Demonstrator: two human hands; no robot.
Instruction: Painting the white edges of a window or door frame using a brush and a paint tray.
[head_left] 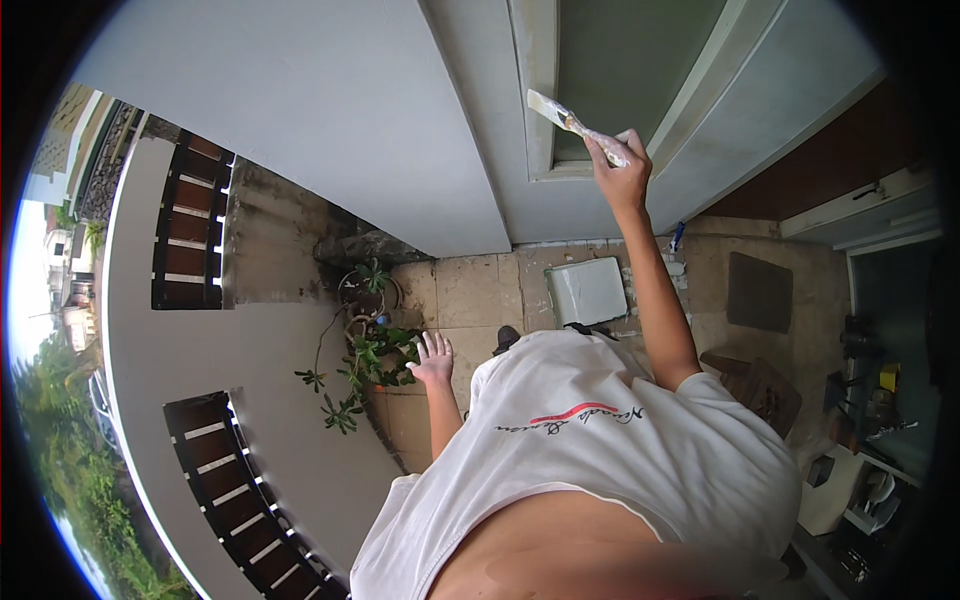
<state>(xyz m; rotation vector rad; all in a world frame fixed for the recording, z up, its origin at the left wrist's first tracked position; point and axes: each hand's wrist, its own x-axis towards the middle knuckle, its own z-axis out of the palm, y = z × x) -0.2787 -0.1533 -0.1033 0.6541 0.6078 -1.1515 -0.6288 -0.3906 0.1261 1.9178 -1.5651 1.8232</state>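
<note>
Head view: right hand [624,178] raises a paintbrush [572,121] beside the pale frame [538,50].
Right fingers grip its white-smeared handle [598,137]; left hand [433,359], fingers spread, holds nothing, near the plant [372,352]. The brush should be light, stiff-handled, soft at the bristles [544,105], perhaps slippery where smeared; best held by the handle. Bristle contact with the frame: cannot tell.

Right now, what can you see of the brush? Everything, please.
The brush is flat, with pale, whitish bristles, a darker band behind them, and a slim handle smeared with white, apparently paint. The right grip holds it near the handle's end. It slants in view, bristles to the upper left, in front of the white frame and green-grey pane. Whether the bristles touch the frame, I can't tell.
</note>
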